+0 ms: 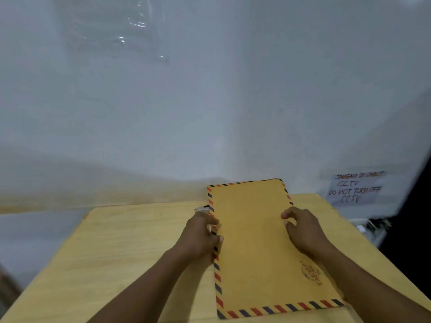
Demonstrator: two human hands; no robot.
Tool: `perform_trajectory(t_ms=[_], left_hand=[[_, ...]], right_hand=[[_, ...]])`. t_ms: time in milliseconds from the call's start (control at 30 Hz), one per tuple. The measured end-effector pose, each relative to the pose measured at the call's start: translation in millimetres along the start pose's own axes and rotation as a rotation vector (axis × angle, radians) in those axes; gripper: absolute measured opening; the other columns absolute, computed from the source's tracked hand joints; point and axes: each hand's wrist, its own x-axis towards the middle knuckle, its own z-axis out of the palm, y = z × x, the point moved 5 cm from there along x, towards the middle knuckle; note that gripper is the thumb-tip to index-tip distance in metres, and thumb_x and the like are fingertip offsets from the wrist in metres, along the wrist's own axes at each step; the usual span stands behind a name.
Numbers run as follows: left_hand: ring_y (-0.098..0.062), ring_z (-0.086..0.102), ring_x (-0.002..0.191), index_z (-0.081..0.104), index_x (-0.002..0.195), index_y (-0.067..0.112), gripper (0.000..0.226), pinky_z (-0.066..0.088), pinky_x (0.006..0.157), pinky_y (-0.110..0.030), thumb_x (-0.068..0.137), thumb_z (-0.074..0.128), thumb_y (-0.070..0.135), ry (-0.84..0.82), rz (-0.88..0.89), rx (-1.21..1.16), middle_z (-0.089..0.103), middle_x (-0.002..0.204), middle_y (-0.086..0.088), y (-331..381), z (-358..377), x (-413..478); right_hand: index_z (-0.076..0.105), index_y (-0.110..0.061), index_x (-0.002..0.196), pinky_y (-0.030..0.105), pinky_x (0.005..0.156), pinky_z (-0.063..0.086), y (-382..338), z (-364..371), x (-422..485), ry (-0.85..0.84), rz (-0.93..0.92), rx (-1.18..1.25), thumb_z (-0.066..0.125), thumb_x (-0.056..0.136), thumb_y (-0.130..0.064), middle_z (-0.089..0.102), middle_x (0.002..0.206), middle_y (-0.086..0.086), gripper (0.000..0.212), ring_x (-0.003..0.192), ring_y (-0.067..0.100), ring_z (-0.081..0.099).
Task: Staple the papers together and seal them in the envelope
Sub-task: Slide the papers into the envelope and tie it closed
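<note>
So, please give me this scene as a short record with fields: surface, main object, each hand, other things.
surface: wooden table
main object: brown envelope with red and blue striped border, plain side up
left hand: grips the envelope's left edge
right hand: on the envelope's right side, fingers curled
papers: not visible
behind left hand: small object, too hidden to identify
wall: handwritten CCTV note

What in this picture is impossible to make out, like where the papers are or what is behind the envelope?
- Papers: none visible in the head view; whether they sit inside the brown airmail-bordered envelope cannot be told.
- Small pale object on the wooden table: mostly hidden by the envelope and left hand.
- Envelope flap: faces away, so sealed or not is unknown.
- Round stamp beside the right hand: too blurred to read.
</note>
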Motion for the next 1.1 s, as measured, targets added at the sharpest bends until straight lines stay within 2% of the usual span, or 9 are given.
perform_trajectory(t_ms=[167,267,333,433,567,700,800,933,1100], left_hand=[[-0.013,0.059,0.113,0.073,0.121,0.019,0.036,0.044,0.089,-0.019,0.092,0.069,0.039,-0.006,0.126,0.162,0.066,0.125,0.003,-5,12,6],[-0.015,0.045,0.126,0.073,0.115,0.024,0.03,0.042,0.096,-0.024,0.093,0.064,0.042,0.089,0.178,0.262,0.056,0.132,0.006,-6,10,10],[-0.019,0.035,0.136,0.069,0.114,0.027,0.025,0.041,0.104,-0.032,0.093,0.062,0.039,0.171,0.185,0.301,0.045,0.145,0.005,-11,4,15],[-0.022,0.029,0.146,0.056,0.134,0.029,0.036,0.038,0.112,-0.039,0.098,0.055,0.034,0.133,0.127,0.244,0.037,0.157,0.001,-20,1,27],[-0.025,0.054,0.127,0.048,0.144,0.026,0.045,0.046,0.098,-0.038,0.1,0.052,0.035,0.092,0.059,0.313,0.059,0.14,0.001,-30,-2,44],[-0.025,0.063,0.105,0.067,0.117,0.027,0.026,0.041,0.08,-0.035,0.1,0.05,0.037,0.135,0.041,0.461,0.068,0.109,0.003,-31,-8,42],[-0.022,0.063,0.086,0.067,0.093,0.022,0.023,0.038,0.073,-0.034,0.095,0.051,0.037,0.184,-0.005,0.529,0.065,0.089,0.003,-31,-18,23],[-0.019,0.063,0.087,0.064,0.105,0.023,0.022,0.048,0.08,-0.034,0.089,0.059,0.037,0.239,-0.149,0.486,0.066,0.096,0.004,-52,-37,-15],[-0.016,0.063,0.082,0.063,0.109,0.024,0.028,0.058,0.073,-0.036,0.086,0.062,0.038,0.292,-0.227,0.401,0.066,0.097,0.004,-68,-56,-51]], right_hand=[[0.058,-0.033,0.116,0.039,0.092,0.044,2,22,1,-0.005,0.072,-0.414,0.048,0.093,-0.025,0.051,0.125,0.009,0.026,0.116,0.031,0.043],[0.058,-0.027,0.122,0.038,0.094,0.042,3,24,-2,0.016,0.092,-0.516,0.046,0.092,-0.026,0.043,0.138,0.009,0.032,0.12,0.031,0.038],[0.058,-0.025,0.127,0.039,0.095,0.041,3,25,-4,0.05,0.026,-0.565,0.048,0.091,-0.024,0.04,0.146,0.009,0.036,0.123,0.032,0.038],[0.058,-0.028,0.131,0.042,0.094,0.04,-3,30,-8,0.044,-0.196,-0.479,0.055,0.091,-0.02,0.043,0.151,0.003,0.04,0.127,0.03,0.04],[0.049,-0.039,0.138,0.041,0.105,0.03,-6,40,-8,-0.174,-0.251,-0.431,0.04,0.099,-0.054,0.044,0.148,-0.012,0.043,0.136,0.018,0.034],[0.041,-0.047,0.14,0.046,0.109,0.026,-14,46,-14,-0.237,-0.224,-0.487,0.031,0.089,-0.076,0.039,0.15,-0.008,0.059,0.139,0.022,0.029],[0.038,-0.047,0.142,0.048,0.112,0.024,-24,53,-19,-0.257,-0.215,-0.498,0.03,0.09,-0.076,0.035,0.153,-0.005,0.061,0.142,0.025,0.026],[0.036,-0.045,0.145,0.049,0.113,0.023,-39,64,-25,-0.289,-0.221,-0.511,0.029,0.091,-0.074,0.034,0.155,-0.002,0.062,0.144,0.026,0.024],[0.036,-0.037,0.148,0.051,0.115,0.025,-70,82,-33,-0.326,-0.274,-0.495,0.031,0.094,-0.07,0.033,0.158,0.0,0.064,0.145,0.025,0.026]])
